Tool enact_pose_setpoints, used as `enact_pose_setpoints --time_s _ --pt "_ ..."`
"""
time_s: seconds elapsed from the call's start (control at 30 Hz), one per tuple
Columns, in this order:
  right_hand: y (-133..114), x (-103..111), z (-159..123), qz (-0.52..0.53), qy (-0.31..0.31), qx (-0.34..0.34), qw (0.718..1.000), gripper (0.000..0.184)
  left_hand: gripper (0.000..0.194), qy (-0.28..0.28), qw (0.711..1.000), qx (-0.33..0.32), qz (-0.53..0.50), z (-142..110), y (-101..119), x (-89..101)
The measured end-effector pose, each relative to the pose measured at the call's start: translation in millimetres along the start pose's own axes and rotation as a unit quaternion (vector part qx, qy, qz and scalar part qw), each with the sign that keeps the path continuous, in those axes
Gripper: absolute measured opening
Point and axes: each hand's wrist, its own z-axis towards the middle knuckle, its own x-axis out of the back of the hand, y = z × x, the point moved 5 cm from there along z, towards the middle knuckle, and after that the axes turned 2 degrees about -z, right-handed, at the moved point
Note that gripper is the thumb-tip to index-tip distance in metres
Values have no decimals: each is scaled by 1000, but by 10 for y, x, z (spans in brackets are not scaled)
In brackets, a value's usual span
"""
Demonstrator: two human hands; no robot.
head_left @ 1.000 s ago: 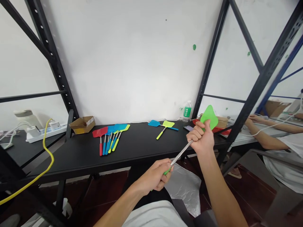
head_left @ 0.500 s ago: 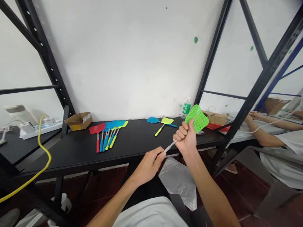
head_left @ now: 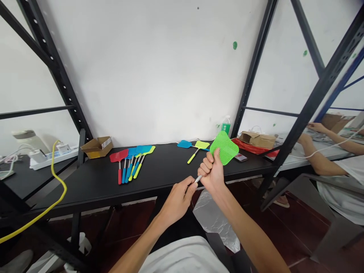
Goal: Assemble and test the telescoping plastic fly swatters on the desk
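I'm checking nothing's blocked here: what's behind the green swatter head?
Behind the green swatter head, held in the right hand, a blue swatter reaches toward it and a water bottle stands beyond. The handle's end and the black table directly behind are covered.

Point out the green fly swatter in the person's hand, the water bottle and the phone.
Green fly swatter (head_left: 224,148), head view, on its mesh head.
Water bottle (head_left: 226,127), head view, on its green label.
Phone (head_left: 240,157), head view, on its upper face.
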Motion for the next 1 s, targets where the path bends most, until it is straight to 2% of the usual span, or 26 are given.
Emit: enact_pose_setpoints --time_s 0.17,0.3,0.37,0.43,0.5,0.6,0.7,0.87,0.93,1.0 --pt "85 -101 -74 -17 -33 3 999 57 39 -14 1000 1 -17 -20 35 98" --pt "29 -126 -25 -22 -75 -22 997 33 37 -12 1000 15 -13 -62 71 373" --pt "-125 -57 39 -17 -73 -6 997 32 36 11 1000 18 19 -108 97 605" --pt "-385 71 98 -22 -42 52 998 32 35 30 997 21 65 -181 127 857" --pt "-669 187 124 -80 -25 103 991 34 35 14 991 29 128 -273 152 1063" --pt "-1031 287 91 -222 -33 160 961 37 36 -15 974 40 221 -408 185 1267" --pt "-1122 282 28 -355 -120 120 919 44 37 -16 966 39 255 -485 230 1339" --pt "-869 207 -100 -441 -308 -10 843 58 36 -16 960 26 277 -510 313 1292" --pt "-766 174 -146 -454 -334 -31 826 51 39 -28 960 25 277 -509 339 1253" --pt "-679 158 -185 -468 -325 -54 820 41 41 -45 961 24 272 -502 357 1201"
